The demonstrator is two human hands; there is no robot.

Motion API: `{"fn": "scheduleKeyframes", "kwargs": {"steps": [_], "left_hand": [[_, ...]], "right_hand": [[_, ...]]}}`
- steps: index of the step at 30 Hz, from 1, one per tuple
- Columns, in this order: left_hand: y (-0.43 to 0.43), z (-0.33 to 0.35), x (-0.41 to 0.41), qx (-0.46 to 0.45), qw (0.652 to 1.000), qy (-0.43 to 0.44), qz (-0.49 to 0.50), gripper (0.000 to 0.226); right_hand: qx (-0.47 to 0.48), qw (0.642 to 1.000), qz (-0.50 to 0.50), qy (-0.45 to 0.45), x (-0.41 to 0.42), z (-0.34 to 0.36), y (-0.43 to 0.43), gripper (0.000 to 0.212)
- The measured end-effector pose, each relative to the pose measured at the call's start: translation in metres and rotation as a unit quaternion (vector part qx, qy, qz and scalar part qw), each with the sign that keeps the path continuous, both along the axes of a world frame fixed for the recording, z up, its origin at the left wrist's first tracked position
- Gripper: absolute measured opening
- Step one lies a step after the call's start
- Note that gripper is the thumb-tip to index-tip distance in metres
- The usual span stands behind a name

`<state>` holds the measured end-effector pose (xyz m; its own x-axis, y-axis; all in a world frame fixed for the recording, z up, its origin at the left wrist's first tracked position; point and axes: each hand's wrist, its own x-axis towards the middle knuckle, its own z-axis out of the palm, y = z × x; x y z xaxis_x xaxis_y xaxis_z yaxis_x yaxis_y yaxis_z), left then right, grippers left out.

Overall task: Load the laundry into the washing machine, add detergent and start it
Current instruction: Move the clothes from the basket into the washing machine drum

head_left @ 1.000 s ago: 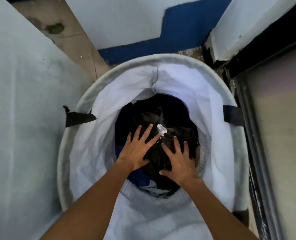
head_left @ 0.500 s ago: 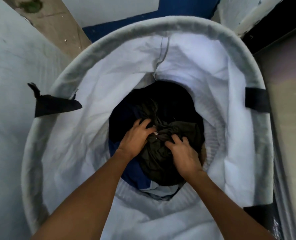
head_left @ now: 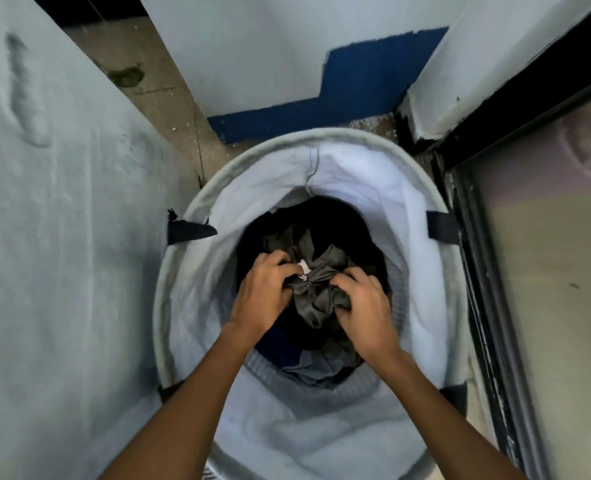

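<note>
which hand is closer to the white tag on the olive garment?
Left. The left hand grips the garment right beside the tag; the right hand grips it further right, apart from the tag.

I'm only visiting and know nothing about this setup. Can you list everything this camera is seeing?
Laundry hamper: one, white with a grey rim, centre, on the floor.
Strap handles: two plainly seen, black, at the hamper's left and right rim.
Olive garment: one, dark olive, bunched on top of the pile inside the hamper.
Label: one, white, on the garment between the hands.
Other clothes: several, dark blue and grey-blue, under the garment.
Floor: tan, beyond the hamper.
Wall band: one, blue, on the white wall behind.
Door frame: one, black, right side.
Left hand: grips the garment's left side.
Right hand: grips its right side.
</note>
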<state>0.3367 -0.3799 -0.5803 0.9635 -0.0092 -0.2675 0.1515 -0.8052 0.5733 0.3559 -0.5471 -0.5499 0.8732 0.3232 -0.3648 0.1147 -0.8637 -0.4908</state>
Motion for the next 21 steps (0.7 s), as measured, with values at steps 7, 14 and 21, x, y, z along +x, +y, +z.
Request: {"fn": "scheduleKeyframes", "kwargs": {"steps": [7, 14, 21], "left_hand": [[0.001, 0.117, -0.008, 0.000, 0.995, -0.075, 0.063, 0.041], [-0.005, 0.256, -0.028, -0.004, 0.977, -0.127, 0.169, 0.039], [0.006, 0.411, -0.049, 0.004, 0.956, -0.199, 0.218, 0.032]], "right_hand": [[0.086, 0.994, -0.007, -0.060, 0.004, 0.101, -0.001, 0.043], [0.172, 0.980, -0.013, -0.095, 0.007, 0.232, 0.004, 0.036], [0.240, 0.955, 0.037, -0.169, 0.004, 0.385, 0.021, 0.026]]}}
